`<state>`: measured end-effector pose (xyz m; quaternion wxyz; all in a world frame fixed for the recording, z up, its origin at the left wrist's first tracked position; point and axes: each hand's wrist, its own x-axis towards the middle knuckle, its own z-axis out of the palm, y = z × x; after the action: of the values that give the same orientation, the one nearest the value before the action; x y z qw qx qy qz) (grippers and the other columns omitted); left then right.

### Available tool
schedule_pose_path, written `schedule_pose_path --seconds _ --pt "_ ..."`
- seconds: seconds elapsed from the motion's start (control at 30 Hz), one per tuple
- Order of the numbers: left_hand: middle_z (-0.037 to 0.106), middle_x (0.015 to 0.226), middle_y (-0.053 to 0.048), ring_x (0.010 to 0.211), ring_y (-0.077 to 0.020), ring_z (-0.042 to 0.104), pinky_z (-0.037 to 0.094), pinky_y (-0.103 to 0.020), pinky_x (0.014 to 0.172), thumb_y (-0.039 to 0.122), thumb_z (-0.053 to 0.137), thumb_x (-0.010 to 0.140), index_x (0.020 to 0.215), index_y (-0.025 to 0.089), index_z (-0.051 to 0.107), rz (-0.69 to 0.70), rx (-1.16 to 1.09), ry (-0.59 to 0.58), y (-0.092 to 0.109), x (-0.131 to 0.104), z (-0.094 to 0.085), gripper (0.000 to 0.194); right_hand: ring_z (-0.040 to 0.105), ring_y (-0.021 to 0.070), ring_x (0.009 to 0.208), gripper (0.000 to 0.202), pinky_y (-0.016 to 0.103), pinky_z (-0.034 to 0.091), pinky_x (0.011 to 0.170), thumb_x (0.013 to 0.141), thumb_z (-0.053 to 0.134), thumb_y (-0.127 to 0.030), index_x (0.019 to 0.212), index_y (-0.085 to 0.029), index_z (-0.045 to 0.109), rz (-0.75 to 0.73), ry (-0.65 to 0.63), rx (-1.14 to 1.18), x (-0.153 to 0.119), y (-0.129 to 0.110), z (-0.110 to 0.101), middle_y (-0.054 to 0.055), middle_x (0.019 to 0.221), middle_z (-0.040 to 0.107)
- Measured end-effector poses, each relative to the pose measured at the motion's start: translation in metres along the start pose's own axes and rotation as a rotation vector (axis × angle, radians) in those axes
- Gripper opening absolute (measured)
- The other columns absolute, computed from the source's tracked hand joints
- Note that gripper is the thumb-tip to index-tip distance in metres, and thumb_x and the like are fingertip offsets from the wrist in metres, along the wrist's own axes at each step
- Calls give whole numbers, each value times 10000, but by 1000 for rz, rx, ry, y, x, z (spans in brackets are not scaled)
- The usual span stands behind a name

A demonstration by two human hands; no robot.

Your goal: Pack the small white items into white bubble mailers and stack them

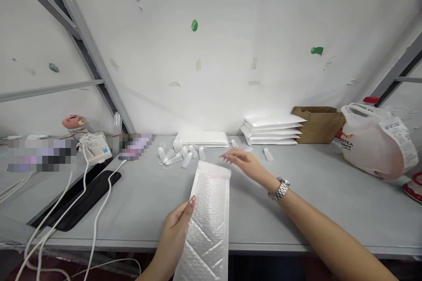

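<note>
A white bubble mailer [211, 210] hangs over the front edge of the desk, its flap end pointing away from me. My left hand [176, 228] grips it along the left edge, thumb on top. Just off the flap's right corner, my right hand [242, 162] is raised over the desk with fingers stretched out and nothing visible in them; a metal watch circles that wrist. Beyond the mailer lie several small translucent white plastic pieces with loops [186, 160]. Another such looped piece [268, 154] lies by itself farther right.
Flat white mailers [202, 139] lie against the back wall, with stacked puffed mailers [273, 129] to their right. A cardboard box [318, 125] and a plastic bag [372, 145] stand at right. On the left are a power strip [97, 147], a blurred phone [136, 145] and white cables [107, 189].
</note>
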<state>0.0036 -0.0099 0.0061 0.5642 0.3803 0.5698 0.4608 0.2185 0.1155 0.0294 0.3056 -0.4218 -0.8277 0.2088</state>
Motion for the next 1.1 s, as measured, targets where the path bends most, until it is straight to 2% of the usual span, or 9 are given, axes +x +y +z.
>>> schedule_pose_path --seconds 0.03,0.07,0.2,0.47,0.57,0.67,0.83,0.97,1.1 --pt "716 913 -46 960 -259 599 459 -299 837 605 627 651 943 170 709 -12 -10 20 1 0 -1 530 561 142 907 312 266 445 779 935 331 -228 1117 -214 584 70 63 -287 3 13 -5 53 1062 595" --pt "717 929 -49 965 -264 602 461 -308 843 613 630 641 958 172 707 -19 -22 27 1 0 -1 549 543 181 946 308 304 426 808 897 382 -158 1135 -167 578 114 93 -386 4 26 -10 94 1091 587" --pt "716 974 -63 1016 -286 593 465 -334 861 622 641 622 999 164 694 -45 -53 4 -1 2 -2 596 487 259 996 402 370 349 855 774 404 12 1089 -121 614 151 68 -589 5 62 -21 135 1093 604" --pt "696 1051 -72 1088 -294 562 464 -339 884 616 653 612 998 179 693 -80 -83 14 1 2 -2 584 516 285 923 295 373 341 790 744 405 32 808 -102 659 174 20 -708 6 64 -18 184 900 627" --pt "707 1014 -69 1031 -272 594 460 -323 881 610 645 625 991 174 694 -68 -80 22 -1 5 -4 572 527 279 919 181 372 362 797 781 467 -53 816 -109 636 179 60 -652 6 54 -23 164 887 625" --pt "716 960 -64 982 -269 601 483 -297 794 617 638 627 987 173 695 -68 -55 8 -3 7 -5 574 554 205 829 225 322 419 739 869 466 -232 1056 -138 548 163 130 -487 5 32 -28 93 904 614" --pt "691 753 -30 780 -208 601 459 -255 707 614 590 680 904 157 704 -10 -23 -71 -2 3 0 522 561 168 804 416 314 456 731 857 519 -371 1229 -244 379 4 215 416 -3 -14 -13 11 827 572" --pt "642 685 -22 730 -196 566 438 -257 684 600 561 712 869 144 701 19 36 -116 1 -1 3 502 541 153 774 551 325 449 767 810 597 -341 1291 -278 336 -32 150 434 -11 -31 8 -4 820 539" --pt "651 728 -23 762 -205 563 435 -253 692 613 558 702 922 151 698 29 33 -103 2 -1 2 531 531 143 736 344 299 450 709 796 609 -371 1120 -272 547 -27 -32 362 -15 -36 10 -9 786 556"
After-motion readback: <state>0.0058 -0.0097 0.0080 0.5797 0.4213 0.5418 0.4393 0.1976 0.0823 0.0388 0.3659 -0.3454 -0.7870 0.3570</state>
